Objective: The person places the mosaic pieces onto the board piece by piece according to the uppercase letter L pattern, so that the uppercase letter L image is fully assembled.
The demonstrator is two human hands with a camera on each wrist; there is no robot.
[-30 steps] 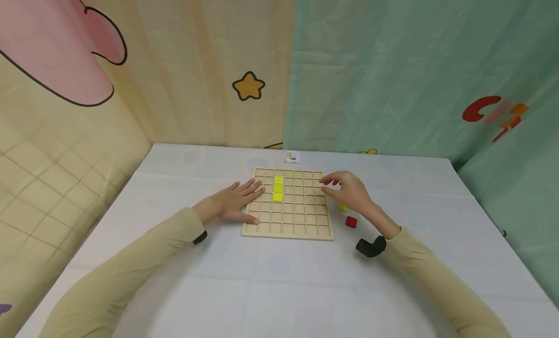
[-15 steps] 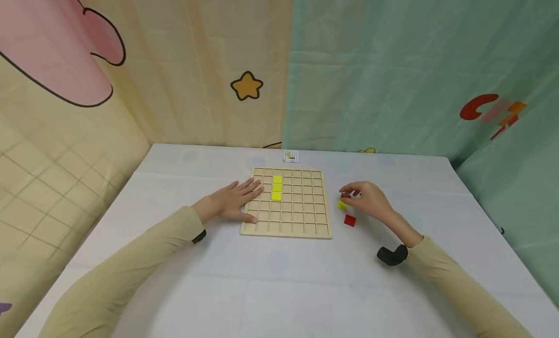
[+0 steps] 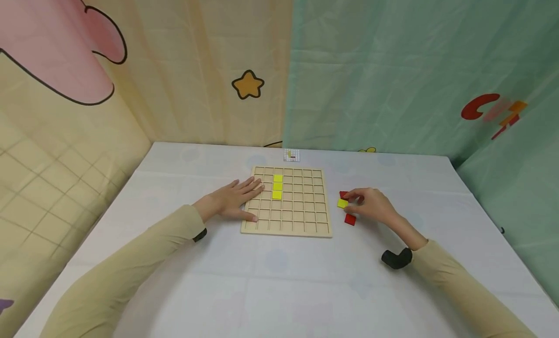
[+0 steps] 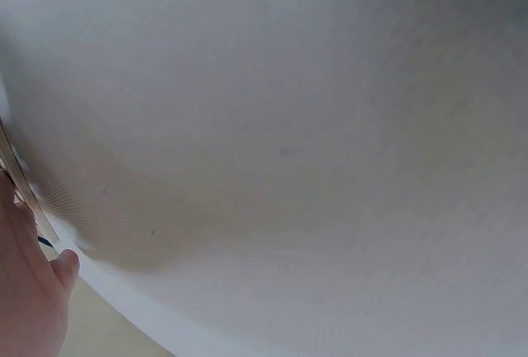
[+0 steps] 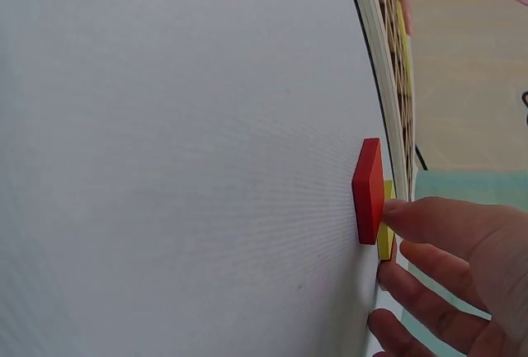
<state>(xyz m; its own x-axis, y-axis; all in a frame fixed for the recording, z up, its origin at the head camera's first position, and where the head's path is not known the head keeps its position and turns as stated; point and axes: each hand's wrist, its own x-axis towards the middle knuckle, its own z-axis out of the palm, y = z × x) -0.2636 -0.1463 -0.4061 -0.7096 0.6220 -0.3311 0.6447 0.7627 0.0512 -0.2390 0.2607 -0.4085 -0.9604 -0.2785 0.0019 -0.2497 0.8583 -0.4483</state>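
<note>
A wooden grid board (image 3: 305, 220) lies on the table, with three yellow square tiles (image 3: 277, 186) in a column of its cells. My left hand (image 3: 229, 200) rests spread over the board's left edge; only part of that hand (image 4: 33, 266) enters the left wrist view. Right of the board, my right hand (image 3: 371, 203) has thumb and index finger at opposite edges of a loose yellow tile (image 3: 342, 203), pinching it at table level. One red tile (image 3: 350, 219) lies nearer me and another red tile (image 3: 343, 194) lies beyond, partly covered by the fingers.
A small printed grid card (image 3: 291, 155) with coloured cells lies behind the board, near the back edge of the white-covered table (image 3: 279, 284). Patterned curtains (image 3: 371, 76) hang behind and on both sides.
My right hand has moved right, away from the board's right edge, then down to the loose yellow tile. The farther red tile has come into sight. My left hand has stayed put.
</note>
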